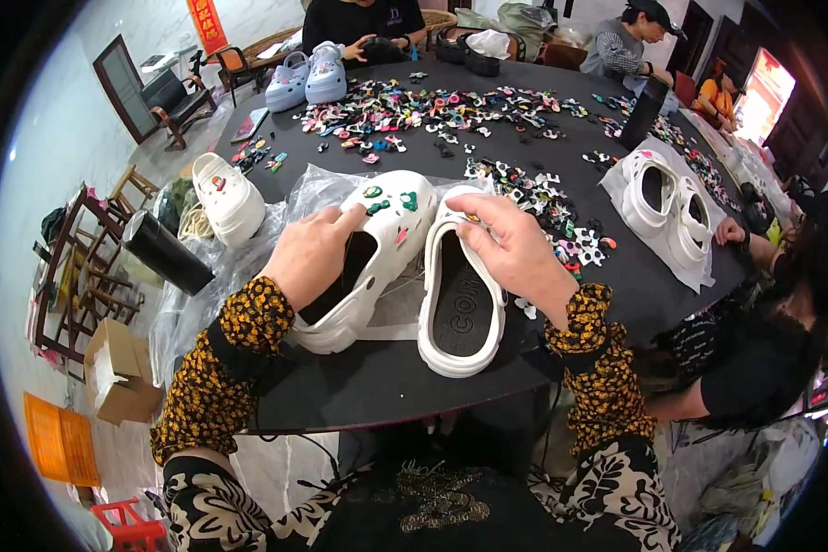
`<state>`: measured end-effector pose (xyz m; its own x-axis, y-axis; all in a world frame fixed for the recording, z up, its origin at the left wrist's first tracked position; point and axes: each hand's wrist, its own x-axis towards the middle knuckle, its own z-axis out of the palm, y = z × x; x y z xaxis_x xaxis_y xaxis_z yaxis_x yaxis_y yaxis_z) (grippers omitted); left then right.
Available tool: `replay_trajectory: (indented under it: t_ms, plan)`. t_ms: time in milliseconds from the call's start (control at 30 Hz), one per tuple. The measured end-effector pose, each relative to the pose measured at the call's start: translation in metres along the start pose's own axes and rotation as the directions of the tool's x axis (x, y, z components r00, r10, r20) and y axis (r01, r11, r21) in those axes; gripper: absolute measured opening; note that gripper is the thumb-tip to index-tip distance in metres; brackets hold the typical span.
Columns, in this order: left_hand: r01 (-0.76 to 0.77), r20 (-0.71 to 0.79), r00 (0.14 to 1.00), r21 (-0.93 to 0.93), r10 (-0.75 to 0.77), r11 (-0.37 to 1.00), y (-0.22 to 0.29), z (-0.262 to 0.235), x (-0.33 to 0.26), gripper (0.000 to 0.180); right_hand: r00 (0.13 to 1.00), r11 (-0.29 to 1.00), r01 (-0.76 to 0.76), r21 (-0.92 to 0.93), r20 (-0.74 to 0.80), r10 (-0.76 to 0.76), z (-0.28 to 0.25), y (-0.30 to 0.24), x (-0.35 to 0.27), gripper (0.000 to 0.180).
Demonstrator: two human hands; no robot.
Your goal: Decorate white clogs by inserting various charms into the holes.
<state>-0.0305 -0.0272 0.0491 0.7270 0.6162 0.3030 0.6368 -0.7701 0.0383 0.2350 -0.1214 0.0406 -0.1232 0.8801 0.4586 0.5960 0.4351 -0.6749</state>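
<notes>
Two white clogs lie side by side before me with their heels toward me. My left hand [315,253] grips the left clog [405,210], its fingers reaching into the opening and onto the upper. Green and red shoe charms [408,200] sit on that clog's upper. Over the toe of the right clog [460,362], my right hand [515,247] is closed in a pinch. A small yellowish shoe charm [473,218] shows between its thumb and forefinger. The hand hides most of this clog's upper; the black insole is visible.
Loose charms [377,115] lie heaped across the dark table [414,396]. A third white clog [228,202] and a black cylinder [167,253] stand left. Blue clogs [325,75] stand farther back. Another white pair [653,198] rests on plastic at right, beside a co-worker's hand [730,231].
</notes>
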Motion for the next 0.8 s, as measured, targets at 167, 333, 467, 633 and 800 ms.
replay_trajectory:
  t_ms: [167, 333, 467, 633, 800]
  plan:
    - [-0.121, -0.177, 0.977, -0.023, 0.116, 0.992, -0.011, -0.015, -0.002, 0.034, 0.991, 0.982, 0.126, -0.138, 0.058, -0.118, 0.006, 0.002, -0.003, 0.041]
    - [-0.142, -0.195, 0.97, 0.029, 0.145, 0.989, -0.016, -0.006, 0.0, 0.028, 0.989, 0.968, 0.147, -0.204, 0.046, -0.141, 0.01, 0.004, -0.005, 0.047]
    - [-0.071, -0.091, 0.993, -0.017, 0.069, 0.997, -0.018, 0.005, 0.001, 0.026, 0.987, 0.953, 0.159, -0.259, 0.008, -0.162, 0.009, 0.002, -0.007, 0.047]
    - [0.083, -0.222, 0.97, -0.092, -0.102, 0.992, -0.013, -0.002, -0.006, 0.028, 0.999, 0.944, 0.042, -0.327, -0.014, -0.05, -0.004, -0.005, -0.019, 0.049]
    - [0.014, -0.303, 0.945, -0.328, -0.119, 0.945, 0.024, -0.014, -0.013, 0.024, 0.988, 0.924, -0.136, -0.359, 0.014, 0.151, -0.01, -0.015, -0.036, 0.055]
